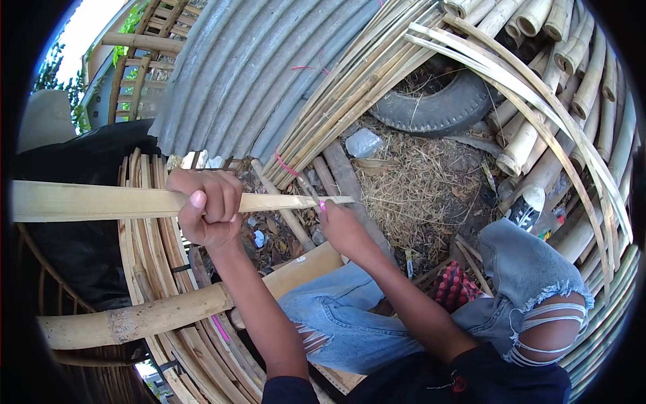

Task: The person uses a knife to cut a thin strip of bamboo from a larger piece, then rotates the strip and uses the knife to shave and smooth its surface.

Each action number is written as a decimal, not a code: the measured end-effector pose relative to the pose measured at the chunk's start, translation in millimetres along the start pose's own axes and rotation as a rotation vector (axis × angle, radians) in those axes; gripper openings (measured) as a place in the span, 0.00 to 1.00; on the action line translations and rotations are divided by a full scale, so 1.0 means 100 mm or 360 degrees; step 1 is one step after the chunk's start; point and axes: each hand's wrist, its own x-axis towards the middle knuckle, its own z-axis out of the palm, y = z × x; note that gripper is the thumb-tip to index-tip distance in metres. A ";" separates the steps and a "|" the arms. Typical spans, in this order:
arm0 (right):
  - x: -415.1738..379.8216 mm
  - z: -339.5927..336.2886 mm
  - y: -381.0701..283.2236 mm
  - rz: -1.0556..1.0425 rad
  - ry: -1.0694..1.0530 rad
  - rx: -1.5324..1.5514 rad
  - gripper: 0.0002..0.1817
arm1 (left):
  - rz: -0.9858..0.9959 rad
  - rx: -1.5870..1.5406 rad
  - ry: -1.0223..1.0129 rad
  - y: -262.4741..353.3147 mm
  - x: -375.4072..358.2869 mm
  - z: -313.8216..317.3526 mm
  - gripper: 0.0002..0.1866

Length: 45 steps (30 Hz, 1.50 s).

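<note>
My left hand (207, 202) is closed around a long, pale split-bamboo strip (101, 201), which runs almost level from the left edge and tapers toward the right. Near its narrow end, my right hand (344, 229) is closed on what looks like a knife (308, 188). The thin dark blade points up and left and crosses the strip; the handle is hidden in my fingers. A spot of pink shows at that hand's fingers. Below the strip, a thick bamboo pole (161, 311) lies slantwise, passing beneath my left forearm.
Bundled bamboo slats (350, 101) lean by a corrugated metal sheet (262, 60). An old tire (441, 111) lies on dry grass. Bamboo poles (525, 145) are stacked at right, with bent strips (538, 101) arching over them. More split strips (158, 249) lie at left, beside black plastic (81, 168).
</note>
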 end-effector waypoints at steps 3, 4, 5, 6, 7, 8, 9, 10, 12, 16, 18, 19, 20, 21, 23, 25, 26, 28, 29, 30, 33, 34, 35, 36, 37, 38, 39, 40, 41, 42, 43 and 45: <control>-0.14 -0.07 -0.43 0.0065 -0.0005 0.0047 0.14 | 0.0013 0.0031 -0.0076 0.00 -0.01 0.03 0.14; -0.15 0.00 -0.38 0.0096 -0.0010 0.0034 0.13 | -0.0006 0.0021 -0.0088 0.01 -0.02 0.02 0.14; -0.13 0.05 -0.32 0.0108 -0.0007 0.0016 0.13 | 0.0006 0.0006 -0.0056 0.02 -0.03 0.00 0.14; -0.08 0.12 -0.19 0.0095 0.0016 0.0020 0.13 | 0.0027 -0.0007 -0.0028 0.03 -0.03 -0.03 0.14; -0.02 0.25 0.04 0.0225 0.0078 -0.0114 0.11 | 0.0045 0.0017 -0.0022 0.05 -0.05 -0.11 0.14; 0.06 0.40 0.32 0.0366 0.0127 -0.0246 0.10 | 0.0038 0.0017 -0.0034 0.07 -0.06 -0.16 0.14; 0.16 0.54 0.77 0.0426 0.0120 -0.0285 0.09 | 0.0078 0.0057 0.0068 0.08 -0.07 -0.20 0.14; 0.21 0.59 1.16 0.0487 0.0120 -0.0323 0.08 | 0.0120 0.0092 0.0164 0.09 -0.08 -0.23 0.14; 0.15 0.43 1.34 0.0408 0.0098 -0.0344 0.09 | 0.0114 0.0103 0.0165 0.09 -0.06 -0.25 0.14; 0.12 0.43 0.92 0.0030 0.0100 -0.0012 0.10 | 0.0105 0.0128 0.0170 0.09 -0.06 -0.24 0.14; 0.09 0.50 0.61 0.0025 0.0128 0.0037 0.11 | 0.0083 0.0096 0.0134 0.10 -0.06 -0.25 0.14; 0.09 0.53 0.52 0.0019 0.0180 0.0105 0.11 | 0.0085 0.0086 0.0117 0.10 -0.06 -0.26 0.14; 0.11 0.54 0.53 0.0013 0.0178 0.0113 0.11 | 0.0085 0.0077 0.0092 0.11 -0.06 -0.27 0.14; 0.14 0.57 0.65 0.0100 0.0193 0.0028 0.11 | 0.0087 0.0054 0.0089 0.11 -0.07 -0.28 0.14; 0.28 0.71 1.19 0.0276 0.0222 -0.0159 0.12 | 0.0096 0.0046 0.0071 0.14 -0.11 -0.30 0.14; 0.39 0.73 1.86 0.0372 0.0198 -0.0331 0.12 | 0.0099 0.0033 0.0106 0.17 -0.15 -0.31 0.13; 0.42 0.68 1.99 0.0376 0.0161 -0.0402 0.12 | 0.0103 0.0034 0.0083 0.18 -0.16 -0.32 0.13; 0.53 0.67 1.92 0.0200 0.0126 -0.0364 0.12 | 0.0080 0.0063 0.0135 0.19 -0.15 -0.32 0.13; 0.57 0.67 1.91 0.0040 0.0055 -0.0348 0.12 | 0.0088 0.0066 0.0126 0.19 -0.16 -0.34 0.13; 0.52 0.63 1.62 -0.0064 0.0102 -0.0164 0.12 | 0.0101 0.0067 0.0151 0.20 -0.17 -0.34 0.13; 0.20 0.52 0.62 -0.0125 0.0134 0.0077 0.12 | 0.0073 0.0021 0.0174 0.20 -0.20 -0.40 0.13; 0.15 0.53 0.53 -0.0100 0.0152 0.0148 0.12 | 0.0070 0.0021 0.0196 0.21 -0.21 -0.41 0.13; 0.15 0.58 0.61 -0.0089 0.0137 0.0147 0.12 | 0.0079 0.0014 0.0185 0.22 -0.22 -0.41 0.13; 0.19 0.66 0.76 -0.0049 0.0174 0.0110 0.12 | 0.0086 0.0008 0.0165 0.23 -0.23 -0.42 0.13; 0.24 0.71 0.88 -0.0016 0.0216 0.0076 0.12 | 0.0110 0.0043 0.0134 0.23 -0.24 -0.44 0.13; 0.28 0.72 1.00 -0.0022 0.0218 0.0082 0.12 | 0.0111 0.0049 0.0128 0.25 -0.25 -0.46 0.13; 0.34 0.69 1.11 -0.0078 0.0192 0.0066 0.11 | 0.0119 0.0058 0.0232 0.27 -0.26 -0.48 0.13; 0.41 0.70 1.17 -0.0135 0.0168 0.0052 0.11 | 0.0126 0.0067 0.0333 0.28 -0.26 -0.52 0.13; 0.45 0.76 1.21 -0.0151 0.0161 0.0054 0.12 | 0.0143 0.0073 0.0356 0.30 -0.27 -0.63 0.13; 0.44 0.82 1.21 -0.0154 0.0157 0.0055 0.12 | 0.0144 0.0077 0.0358 0.34 -0.30 -0.75 0.13; 0.46 0.86 1.17 -0.0132 0.0165 0.0005 0.12 | 0.0166 0.0019 0.0442 0.38 -0.33 -0.88 0.13; 0.48 0.81 0.98 0.0065 -0.0007 -0.0190 0.15 | 0.0215 -0.0040 0.0532 0.45 -0.41 -1.11 0.13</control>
